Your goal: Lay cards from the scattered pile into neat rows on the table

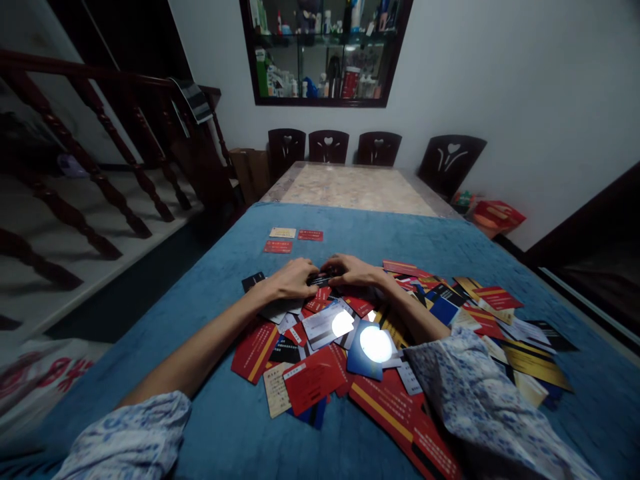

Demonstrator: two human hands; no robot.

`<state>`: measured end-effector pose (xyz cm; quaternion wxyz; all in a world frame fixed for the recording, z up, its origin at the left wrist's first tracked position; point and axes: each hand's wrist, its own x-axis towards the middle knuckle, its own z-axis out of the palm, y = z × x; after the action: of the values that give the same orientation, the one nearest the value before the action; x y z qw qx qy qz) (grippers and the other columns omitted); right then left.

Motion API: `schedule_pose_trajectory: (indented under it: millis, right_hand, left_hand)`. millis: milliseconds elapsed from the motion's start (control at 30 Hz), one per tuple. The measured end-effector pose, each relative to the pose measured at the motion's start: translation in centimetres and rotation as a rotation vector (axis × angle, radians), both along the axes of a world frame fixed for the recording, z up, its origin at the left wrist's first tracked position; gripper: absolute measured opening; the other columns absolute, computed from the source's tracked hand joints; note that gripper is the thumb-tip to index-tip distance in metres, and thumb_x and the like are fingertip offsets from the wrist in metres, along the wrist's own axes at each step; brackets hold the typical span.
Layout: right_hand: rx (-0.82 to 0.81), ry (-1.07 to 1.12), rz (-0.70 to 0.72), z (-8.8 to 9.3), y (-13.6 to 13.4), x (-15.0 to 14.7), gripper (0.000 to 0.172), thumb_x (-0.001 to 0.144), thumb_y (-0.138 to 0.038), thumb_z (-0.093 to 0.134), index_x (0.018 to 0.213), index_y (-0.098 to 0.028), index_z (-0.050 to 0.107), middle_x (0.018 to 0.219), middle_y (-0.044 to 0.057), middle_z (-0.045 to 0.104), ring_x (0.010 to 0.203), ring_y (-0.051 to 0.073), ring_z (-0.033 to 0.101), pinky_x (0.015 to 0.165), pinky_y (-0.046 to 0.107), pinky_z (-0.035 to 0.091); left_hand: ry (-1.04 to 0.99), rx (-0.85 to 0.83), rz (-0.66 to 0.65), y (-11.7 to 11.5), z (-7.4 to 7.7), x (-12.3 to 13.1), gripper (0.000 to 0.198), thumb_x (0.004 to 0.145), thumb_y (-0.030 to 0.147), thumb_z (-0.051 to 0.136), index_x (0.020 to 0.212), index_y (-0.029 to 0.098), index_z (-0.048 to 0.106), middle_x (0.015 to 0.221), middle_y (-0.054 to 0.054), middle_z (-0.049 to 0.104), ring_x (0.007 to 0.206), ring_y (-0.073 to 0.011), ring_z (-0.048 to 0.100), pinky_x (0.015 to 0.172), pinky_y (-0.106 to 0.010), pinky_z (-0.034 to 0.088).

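Note:
My left hand point(295, 277) and my right hand point(353, 272) meet over the far side of a heap of cards. Between them is a dark card point(320, 281), its ends gripped by the fingers of both hands. Beneath and in front of my hands lie a pale card point(327, 323), a blue card point(373, 350) with a bright glare spot, and a red card point(313, 380). Farther off, a cream card point(283, 233) lies beside a red card point(311, 235), with another red card point(278, 247) just below. My right forearm hides part of the heap.
A blue cloth point(220, 420) covers the near part of the table; its far part shows a stone top point(350, 187). More mixed cards point(500, 327) spread to the right. Chairs point(329, 146) stand at the far end. A wooden railing point(100, 127) runs along the left.

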<state>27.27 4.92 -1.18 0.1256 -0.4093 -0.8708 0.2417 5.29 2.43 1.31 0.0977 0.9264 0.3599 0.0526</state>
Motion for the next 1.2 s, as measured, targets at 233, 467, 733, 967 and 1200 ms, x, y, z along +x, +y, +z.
schedule_pose_trajectory:
  millis: [233,467,733,967,1200]
  right_hand:
    - [0.015,-0.004,0.018,-0.3,0.0,0.0,0.05,0.074,-0.025,0.068,0.123,-0.017,0.07,0.112,0.01,0.065,0.095,0.021,0.06,0.088,0.033,0.047]
    - [0.073,-0.005,-0.009,-0.5,-0.2,-0.5,0.044,0.077,-0.029,0.068,0.119,-0.017,0.073,0.108,0.009,0.066,0.096,0.022,0.061,0.088,0.032,0.047]
    - [0.178,-0.031,0.067,-0.4,-0.2,-0.3,0.039,0.085,-0.035,0.061,0.116,-0.015,0.074,0.102,0.011,0.07,0.089,0.021,0.063,0.081,0.03,0.046]
    - [0.193,0.0,0.051,0.0,-0.6,-0.4,0.037,0.097,-0.035,0.044,0.096,-0.016,0.076,0.086,0.007,0.073,0.075,0.016,0.06,0.071,0.026,0.039]
    - [0.264,0.029,-0.098,-0.8,-0.5,-0.7,0.039,0.1,-0.038,0.043,0.093,-0.017,0.075,0.08,0.006,0.07,0.07,0.014,0.055,0.067,0.024,0.036]
  left_hand:
    - [0.005,0.077,0.03,1.7,-0.8,-1.3,0.028,0.08,0.024,0.054,0.096,0.018,0.076,0.096,-0.01,0.072,0.091,-0.0234,0.064,0.082,-0.032,0.048]
    - [-0.083,0.03,0.007,2.9,-1.9,-2.1,0.026,0.076,0.028,0.06,0.093,0.019,0.078,0.095,-0.009,0.072,0.088,-0.0219,0.067,0.08,-0.029,0.049]
    - [-0.033,0.016,-0.003,2.3,-0.8,-2.0,0.032,0.079,0.031,0.059,0.1,0.017,0.078,0.097,-0.01,0.072,0.087,-0.0227,0.066,0.077,-0.029,0.049]
    - [-0.094,-0.048,0.015,2.7,-0.4,-2.4,0.039,0.076,0.013,0.052,0.104,0.017,0.078,0.097,-0.007,0.077,0.088,-0.0199,0.068,0.08,-0.026,0.05]
    - [-0.128,0.037,0.052,3.8,-1.2,-2.8,0.04,0.072,0.005,0.045,0.09,0.015,0.08,0.089,-0.007,0.077,0.081,-0.0174,0.067,0.075,-0.023,0.049]
